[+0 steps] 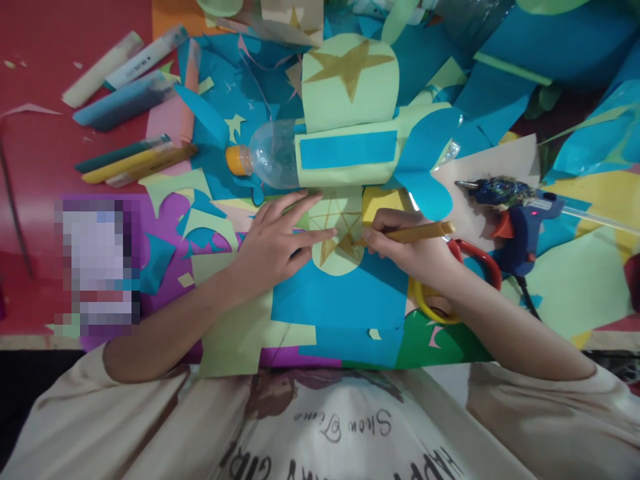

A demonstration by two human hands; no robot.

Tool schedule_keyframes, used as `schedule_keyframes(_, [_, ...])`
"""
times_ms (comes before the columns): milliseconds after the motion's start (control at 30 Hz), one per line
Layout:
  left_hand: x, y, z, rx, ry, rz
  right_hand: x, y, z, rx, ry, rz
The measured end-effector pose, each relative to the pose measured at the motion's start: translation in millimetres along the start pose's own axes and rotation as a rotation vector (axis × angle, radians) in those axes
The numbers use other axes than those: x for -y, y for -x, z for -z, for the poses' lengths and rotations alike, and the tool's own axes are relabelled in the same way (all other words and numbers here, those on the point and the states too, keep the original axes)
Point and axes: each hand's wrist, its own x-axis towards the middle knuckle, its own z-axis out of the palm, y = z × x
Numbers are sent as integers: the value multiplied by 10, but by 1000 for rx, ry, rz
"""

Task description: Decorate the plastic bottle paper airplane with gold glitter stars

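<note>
My left hand lies flat with fingers stretched out, pressing on the left side of a pale green paper wing. A gold star outline is drawn on that wing. My right hand grips a gold marker, its tip on the star. The wing sticks out from a plastic bottle with an orange cap, wrapped in pale green paper with a blue strip. A second green wing with a filled gold star sits on the bottle's far side. Blue paper fins are at the bottle's right end.
A blue glue gun lies at the right. Red and yellow handled scissors lie under my right wrist. Several markers lie at the left on the red table. Blue, green and purple paper scraps cover the work area. A blurred patch is at the left.
</note>
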Motion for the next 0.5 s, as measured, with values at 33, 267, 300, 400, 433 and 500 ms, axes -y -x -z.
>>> schedule_keyframes(33, [1,0,1,0,0,-1,-10,1,-6,-28,7,-3])
schedule_keyframes(267, [7,0,-11,-27,6,-7,-34,8,-18,-24,12,46])
schedule_keyframes(300, [8,0,-13,-26,7,-3,-20,8,-9,-6,20,50])
schedule_keyframes(400, [11,1,-18,-17,19,11,27,10,18,36,40,46])
schedule_keyframes(433, [12,2,-20,-19,23,9,40,11,25,49,43,35])
schedule_keyframes(500, [12,4,-23,-25,23,5,58,13,33,73,44,17])
